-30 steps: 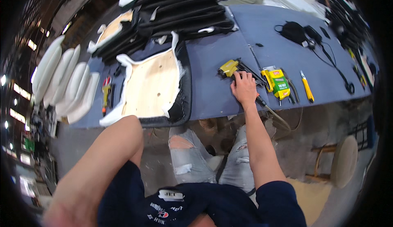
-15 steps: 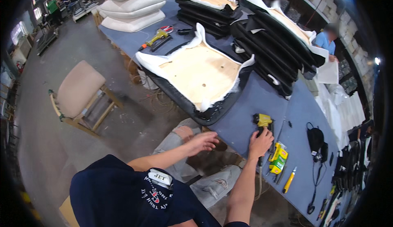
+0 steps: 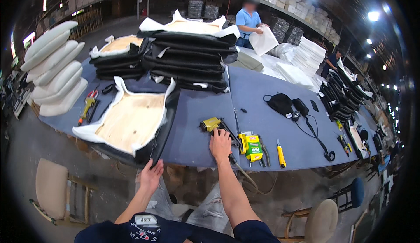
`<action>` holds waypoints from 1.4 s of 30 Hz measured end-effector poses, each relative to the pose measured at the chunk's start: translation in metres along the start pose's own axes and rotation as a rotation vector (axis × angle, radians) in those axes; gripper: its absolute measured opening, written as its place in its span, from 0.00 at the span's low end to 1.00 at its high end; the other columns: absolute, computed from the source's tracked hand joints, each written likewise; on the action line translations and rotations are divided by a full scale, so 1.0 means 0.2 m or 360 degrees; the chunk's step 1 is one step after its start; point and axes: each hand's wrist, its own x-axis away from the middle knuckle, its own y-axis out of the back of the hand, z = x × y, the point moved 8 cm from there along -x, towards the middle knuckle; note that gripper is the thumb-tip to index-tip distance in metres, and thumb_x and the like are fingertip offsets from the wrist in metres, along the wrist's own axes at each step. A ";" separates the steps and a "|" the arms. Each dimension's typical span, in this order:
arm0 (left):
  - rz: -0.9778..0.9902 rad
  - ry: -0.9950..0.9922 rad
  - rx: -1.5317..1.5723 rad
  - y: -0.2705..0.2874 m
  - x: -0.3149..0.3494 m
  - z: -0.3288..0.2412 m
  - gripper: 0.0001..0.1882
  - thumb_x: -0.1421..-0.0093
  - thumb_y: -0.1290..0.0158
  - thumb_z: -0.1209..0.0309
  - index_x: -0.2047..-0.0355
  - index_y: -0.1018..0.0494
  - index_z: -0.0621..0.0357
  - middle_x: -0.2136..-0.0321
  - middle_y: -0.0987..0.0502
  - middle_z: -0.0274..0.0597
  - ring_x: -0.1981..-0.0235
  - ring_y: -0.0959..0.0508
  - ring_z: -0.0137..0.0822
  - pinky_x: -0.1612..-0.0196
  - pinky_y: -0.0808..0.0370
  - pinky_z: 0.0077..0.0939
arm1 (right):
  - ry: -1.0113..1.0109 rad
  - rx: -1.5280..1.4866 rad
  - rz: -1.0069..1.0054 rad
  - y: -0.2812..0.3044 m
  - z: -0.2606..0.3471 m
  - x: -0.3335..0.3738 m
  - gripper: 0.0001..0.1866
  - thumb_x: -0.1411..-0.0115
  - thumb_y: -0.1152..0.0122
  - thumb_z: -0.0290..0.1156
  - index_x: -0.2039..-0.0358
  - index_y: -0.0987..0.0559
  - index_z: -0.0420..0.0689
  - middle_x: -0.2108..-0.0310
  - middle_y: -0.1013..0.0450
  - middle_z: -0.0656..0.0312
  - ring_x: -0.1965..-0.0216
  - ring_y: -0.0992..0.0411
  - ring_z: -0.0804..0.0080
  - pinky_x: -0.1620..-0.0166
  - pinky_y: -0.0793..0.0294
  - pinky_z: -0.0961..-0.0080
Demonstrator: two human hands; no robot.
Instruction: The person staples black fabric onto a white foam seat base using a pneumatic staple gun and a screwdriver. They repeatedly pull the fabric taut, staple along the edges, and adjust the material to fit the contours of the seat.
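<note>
On the blue-grey table lies a yellow and black staple gun with an air hose at its handle. My right hand is wrapped over its grip, fingers closed. To the left is a seat panel: bare plywood facing up, white padding and black cover around its edges. My left hand is at the panel's front right corner, fingers stretched out, holding nothing; whether the fingertips touch the cover I cannot tell. Just right of the gun lie a yellow and green packet and a yellow utility knife.
Stacks of black-covered seat panels and white cushions stand at the back and left. A second yellow tool lies by red-handled scissors. Further right are a black cap-like item and cable. A co-worker holds a white sheet.
My view has swung to the right and up. My left hand has moved up to the seat panel's corner. My right hand stays on the staple gun.
</note>
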 end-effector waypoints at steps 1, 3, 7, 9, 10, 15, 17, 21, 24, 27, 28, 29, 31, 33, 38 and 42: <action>0.0027 0.0031 -0.0031 0.08 0.11 -0.03 0.22 0.29 0.46 0.60 0.46 0.26 0.67 0.50 0.19 0.50 0.51 0.18 0.39 0.46 0.21 0.36 | -0.0020 -0.0011 -0.0003 -0.02 0.03 -0.01 0.21 0.41 0.34 0.37 0.48 0.24 0.49 0.51 0.28 0.58 0.48 0.30 0.56 0.51 0.26 0.56; -0.0001 0.0105 -0.0116 0.20 0.33 -0.19 0.22 0.31 0.47 0.64 0.44 0.28 0.70 0.49 0.19 0.53 0.51 0.17 0.44 0.45 0.21 0.41 | -0.0107 0.0022 0.0029 -0.02 0.05 -0.04 0.21 0.41 0.33 0.38 0.47 0.25 0.49 0.50 0.28 0.59 0.47 0.30 0.56 0.51 0.26 0.56; -0.0130 -0.0122 -0.0047 0.56 0.67 -0.44 0.27 0.40 0.49 0.70 0.41 0.31 0.67 0.43 0.24 0.58 0.44 0.21 0.53 0.41 0.24 0.52 | -0.0102 0.0119 0.0013 -0.04 0.05 -0.02 0.21 0.40 0.34 0.39 0.48 0.25 0.49 0.49 0.28 0.57 0.48 0.29 0.53 0.52 0.26 0.55; -0.0137 -0.0486 0.0218 0.60 0.72 -0.54 0.27 0.34 0.52 0.57 0.40 0.30 0.61 0.38 0.26 0.48 0.35 0.29 0.49 0.33 0.33 0.55 | -0.0119 0.0085 0.0105 -0.04 0.03 0.02 0.20 0.39 0.35 0.39 0.48 0.25 0.48 0.48 0.28 0.56 0.48 0.28 0.51 0.51 0.26 0.53; -0.0223 -0.0550 0.0428 0.77 0.69 -0.53 0.29 0.32 0.52 0.53 0.38 0.31 0.60 0.37 0.27 0.47 0.34 0.30 0.48 0.31 0.35 0.52 | -0.0118 0.0012 0.0101 -0.03 0.03 -0.03 0.19 0.38 0.36 0.40 0.49 0.25 0.47 0.47 0.28 0.55 0.49 0.28 0.50 0.51 0.26 0.53; -0.0756 -0.0869 0.0647 0.85 0.49 -0.49 0.22 0.28 0.48 0.54 0.45 0.24 0.57 0.45 0.21 0.37 0.44 0.23 0.39 0.37 0.28 0.42 | 0.0022 0.0057 -0.0167 -0.05 0.02 -0.13 0.23 0.30 0.44 0.48 0.44 0.24 0.45 0.38 0.32 0.49 0.42 0.31 0.42 0.41 0.29 0.50; -0.0810 -0.1011 0.0687 1.06 0.39 -0.42 0.21 0.32 0.41 0.53 0.49 0.21 0.56 0.54 0.17 0.35 0.53 0.19 0.34 0.47 0.22 0.34 | 0.0207 -0.0303 -0.0123 0.06 0.23 -0.30 0.25 0.29 0.46 0.50 0.43 0.24 0.44 0.37 0.32 0.47 0.39 0.32 0.42 0.39 0.31 0.51; -0.1088 -0.1019 0.0390 1.08 0.38 -0.39 0.29 0.32 0.41 0.50 0.38 0.27 0.54 0.47 0.20 0.37 0.47 0.21 0.35 0.42 0.25 0.34 | 0.0258 -0.0663 0.0303 0.06 0.52 -0.54 0.29 0.27 0.51 0.53 0.40 0.25 0.42 0.38 0.31 0.44 0.38 0.33 0.44 0.38 0.34 0.54; -0.1241 -0.1099 0.0084 1.15 0.35 -0.36 0.36 0.32 0.41 0.51 0.30 0.35 0.54 0.41 0.24 0.37 0.44 0.24 0.31 0.41 0.28 0.29 | 0.0169 -0.0853 0.0570 -0.09 0.64 -0.60 0.33 0.28 0.51 0.57 0.41 0.23 0.38 0.45 0.25 0.39 0.41 0.28 0.43 0.39 0.31 0.57; -0.1257 -0.1212 0.0080 1.24 0.27 -0.28 0.35 0.32 0.40 0.50 0.33 0.30 0.60 0.43 0.23 0.41 0.44 0.25 0.32 0.39 0.31 0.26 | 0.0119 -0.0815 0.0786 -0.22 0.80 -0.42 0.36 0.31 0.46 0.58 0.43 0.21 0.35 0.49 0.22 0.37 0.45 0.24 0.40 0.42 0.28 0.56; -0.1288 -0.1211 -0.0029 1.28 0.28 -0.30 0.34 0.32 0.41 0.50 0.35 0.29 0.61 0.44 0.22 0.41 0.44 0.25 0.32 0.39 0.31 0.25 | 0.0146 -0.0729 0.0684 -0.20 0.81 -0.34 0.37 0.33 0.43 0.58 0.44 0.21 0.33 0.51 0.21 0.36 0.46 0.23 0.39 0.43 0.27 0.55; -0.1307 -0.1194 -0.0151 1.32 0.29 -0.33 0.33 0.31 0.42 0.50 0.36 0.28 0.61 0.45 0.21 0.40 0.45 0.24 0.31 0.40 0.31 0.25 | 0.0136 -0.0820 0.0703 -0.24 0.75 -0.29 0.37 0.33 0.41 0.57 0.44 0.22 0.30 0.51 0.21 0.35 0.47 0.22 0.41 0.43 0.26 0.56; -0.1023 -0.1160 -0.0309 1.47 0.22 -0.36 0.29 0.31 0.43 0.49 0.44 0.21 0.62 0.50 0.19 0.38 0.49 0.23 0.28 0.42 0.30 0.24 | -0.0040 -0.1163 0.0791 -0.26 0.65 -0.14 0.36 0.35 0.35 0.50 0.44 0.24 0.25 0.50 0.21 0.34 0.49 0.20 0.50 0.45 0.25 0.61; -0.1324 -0.1131 -0.0433 1.73 0.26 -0.37 0.23 0.29 0.45 0.50 0.53 0.17 0.57 0.55 0.18 0.30 0.52 0.22 0.26 0.44 0.28 0.25 | -0.0051 -0.1239 0.0791 -0.10 0.74 0.07 0.30 0.32 0.37 0.41 0.41 0.26 0.26 0.49 0.22 0.34 0.48 0.21 0.50 0.43 0.25 0.62; -0.1115 -0.1317 -0.0070 2.09 0.50 -0.56 0.30 0.31 0.47 0.53 0.36 0.28 0.59 0.42 0.24 0.42 0.42 0.24 0.37 0.36 0.30 0.34 | -0.0015 -0.1257 0.0570 0.06 0.73 0.61 0.24 0.30 0.42 0.36 0.40 0.27 0.32 0.39 0.29 0.40 0.37 0.31 0.45 0.33 0.36 0.59; -0.1269 -0.1086 0.0201 1.89 0.71 -0.64 0.25 0.27 0.53 0.57 0.34 0.30 0.52 0.39 0.26 0.40 0.40 0.25 0.40 0.35 0.28 0.40 | -0.0153 -0.1461 0.0309 0.15 0.68 0.88 0.17 0.32 0.42 0.31 0.47 0.23 0.36 0.37 0.32 0.43 0.38 0.33 0.43 0.37 0.33 0.54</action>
